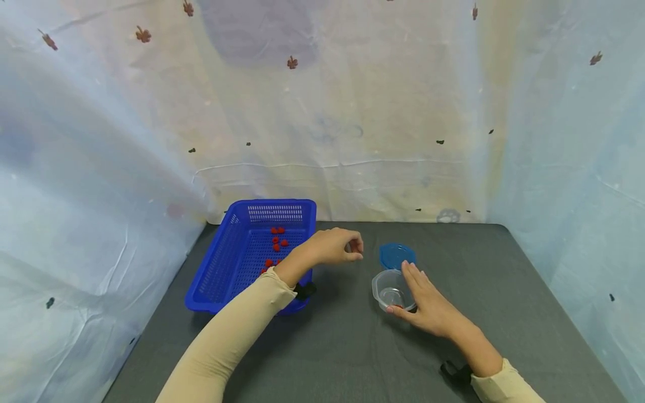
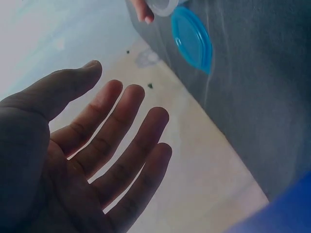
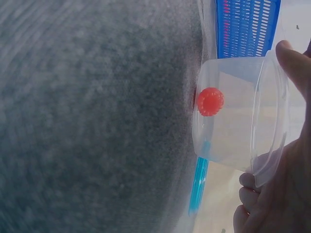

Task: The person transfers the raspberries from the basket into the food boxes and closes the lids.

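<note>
My left hand (image 1: 333, 246) is in the air between the blue basket (image 1: 214, 271) and a clear plastic container (image 1: 381, 288). Its fingers are loosely bent and hold nothing, as the left wrist view shows. My right hand (image 1: 428, 309) grips the container by its rim, thumb on the near side and fingers on the far side. One red raspberry (image 3: 210, 102) lies at the bottom of the container, seen through the wall in the right wrist view. Several more raspberries (image 1: 276, 247) lie scattered in the basket, partly hidden by my left forearm.
A blue lid (image 1: 395, 254) lies on the grey tabletop (image 1: 332, 347), just behind the container. The basket stands at the table's left side. Patterned cloth (image 1: 342, 112) hangs behind the table and along both sides.
</note>
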A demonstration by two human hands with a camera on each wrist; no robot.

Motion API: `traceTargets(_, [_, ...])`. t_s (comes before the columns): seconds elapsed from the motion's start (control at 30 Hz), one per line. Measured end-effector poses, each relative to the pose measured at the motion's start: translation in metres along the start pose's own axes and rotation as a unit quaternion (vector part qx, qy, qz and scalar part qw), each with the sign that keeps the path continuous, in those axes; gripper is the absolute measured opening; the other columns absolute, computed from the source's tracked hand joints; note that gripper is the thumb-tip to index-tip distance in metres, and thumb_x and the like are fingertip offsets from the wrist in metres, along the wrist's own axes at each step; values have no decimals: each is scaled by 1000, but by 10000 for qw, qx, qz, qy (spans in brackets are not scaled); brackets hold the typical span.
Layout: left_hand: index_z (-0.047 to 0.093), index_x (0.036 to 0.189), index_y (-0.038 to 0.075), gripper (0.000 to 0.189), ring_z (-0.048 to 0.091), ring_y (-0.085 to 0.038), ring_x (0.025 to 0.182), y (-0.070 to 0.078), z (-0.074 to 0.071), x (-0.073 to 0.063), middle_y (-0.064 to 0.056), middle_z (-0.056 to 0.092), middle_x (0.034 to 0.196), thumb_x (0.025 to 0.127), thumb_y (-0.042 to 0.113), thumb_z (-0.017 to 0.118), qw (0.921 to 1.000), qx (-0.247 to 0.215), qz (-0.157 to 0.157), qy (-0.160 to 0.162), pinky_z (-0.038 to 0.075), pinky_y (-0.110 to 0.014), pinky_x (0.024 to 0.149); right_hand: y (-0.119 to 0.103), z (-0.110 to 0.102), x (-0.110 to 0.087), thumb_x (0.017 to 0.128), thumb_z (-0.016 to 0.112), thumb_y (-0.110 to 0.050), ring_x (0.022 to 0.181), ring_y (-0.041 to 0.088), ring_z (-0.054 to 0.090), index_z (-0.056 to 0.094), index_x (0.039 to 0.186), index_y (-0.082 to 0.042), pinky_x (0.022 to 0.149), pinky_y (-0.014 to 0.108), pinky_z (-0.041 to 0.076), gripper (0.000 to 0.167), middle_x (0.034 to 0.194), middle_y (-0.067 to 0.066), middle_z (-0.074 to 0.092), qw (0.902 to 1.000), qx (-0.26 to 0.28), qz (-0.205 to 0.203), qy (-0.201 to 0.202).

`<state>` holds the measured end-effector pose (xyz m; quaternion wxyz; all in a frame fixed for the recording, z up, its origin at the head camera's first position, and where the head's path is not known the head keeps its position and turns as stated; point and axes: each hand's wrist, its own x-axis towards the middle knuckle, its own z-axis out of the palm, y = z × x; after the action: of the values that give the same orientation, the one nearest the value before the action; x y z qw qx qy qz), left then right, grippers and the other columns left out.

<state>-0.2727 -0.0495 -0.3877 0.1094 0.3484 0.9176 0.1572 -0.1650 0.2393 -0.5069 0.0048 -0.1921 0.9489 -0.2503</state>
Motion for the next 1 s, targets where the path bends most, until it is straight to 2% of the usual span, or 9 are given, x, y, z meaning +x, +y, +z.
traceTargets(0.23, [69,113,30,13,67,-8,103,-19,-15,-10,14,71,112,106,41,69,9987,-454,-186,159,54,-42,95,-1,0,-1,94,73,-67,163,44,16,18,169,3,126,66,20,116,177,23,16,10000,-31,-39,76])
traceTargets(0.53, [70,117,22,16,69,-16,105,-48,-28,-19,6,73,113,107,35,69,9935,-1043,-342,309,57,-41,92,0,0,-1,94,72,-68,163,43,16,19,169,2,126,65,21,116,177,22,17,9998,-89,-76,131])
traceTargets(0.67, [70,117,19,17,69,-19,105,-59,-31,-23,2,73,113,108,33,69,9920,-1141,-381,374,56,-43,94,0,0,-1,94,71,-69,163,42,16,19,169,2,126,65,21,116,177,22,17,9999,-96,-47,120])
traceTargets(1.0, [70,122,14,19,66,-24,103,-93,-38,-29,-5,72,118,108,27,68,9894,-1174,-571,629,53,-45,90,1,1,-1,94,70,-70,164,42,16,18,170,1,126,66,21,116,177,21,17,9999,-114,-32,108])
